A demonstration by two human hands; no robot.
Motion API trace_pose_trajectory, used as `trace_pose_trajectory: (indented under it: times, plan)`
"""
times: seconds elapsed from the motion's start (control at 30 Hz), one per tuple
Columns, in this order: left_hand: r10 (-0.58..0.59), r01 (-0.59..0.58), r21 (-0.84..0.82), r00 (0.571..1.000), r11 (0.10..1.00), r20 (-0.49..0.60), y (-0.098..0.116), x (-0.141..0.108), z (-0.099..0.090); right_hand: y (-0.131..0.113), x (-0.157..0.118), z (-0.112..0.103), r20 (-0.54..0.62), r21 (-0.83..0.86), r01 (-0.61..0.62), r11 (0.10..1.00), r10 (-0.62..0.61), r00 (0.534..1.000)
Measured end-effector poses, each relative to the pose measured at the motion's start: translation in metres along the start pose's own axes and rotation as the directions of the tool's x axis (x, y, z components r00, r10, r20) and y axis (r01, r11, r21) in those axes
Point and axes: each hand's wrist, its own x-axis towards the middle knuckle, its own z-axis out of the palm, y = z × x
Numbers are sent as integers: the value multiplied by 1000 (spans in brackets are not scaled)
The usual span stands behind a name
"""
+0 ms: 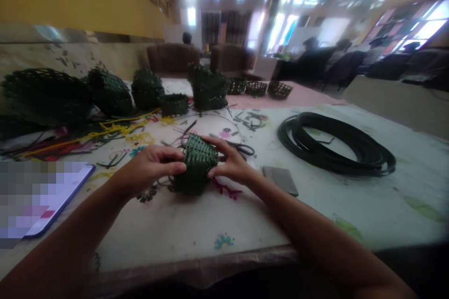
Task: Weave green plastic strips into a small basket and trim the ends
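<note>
A small dark green woven basket is held between both hands, just above or on the patterned tablecloth. My left hand grips its left side, thumb pressed against the weave. On the other side my right hand is curved round the wall, fingers at the top and thumb lower down. Dark-handled scissors lie just behind my right hand. Loose dark strips and crimson cord lie close to the basket.
A large coil of dark strip lies to the right, with a flat grey block nearer. Several woven baskets stand along the back. Yellow strips are scattered at left, behind a tablet-like device. People sit in the blurred background.
</note>
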Motion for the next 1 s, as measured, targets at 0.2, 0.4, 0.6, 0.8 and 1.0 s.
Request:
trace_pose_trajectory:
  times: [0.2,0.4,0.6,0.8,1.0]
  plan:
    - [-83,78,-71,994,994,-68,5,-5,11,-1,0,1,2,14,-12,1000,12,1000]
    - [-25,42,84,982,996,-187,7,-11,22,-2,0,2,-30,-6,-20,1000,20,999]
    - [-3,1,32,997,999,73,4,-6,0,0,0,1,-6,46,-14,999,15,1000]
    - [12,-14,15,991,1000,130,0,-3,-13,-1,0,3,18,118,-37,992,35,999]
    - [-26,26,4,999,1000,19,5,-5,2,-4,0,4,13,126,-38,991,37,999]
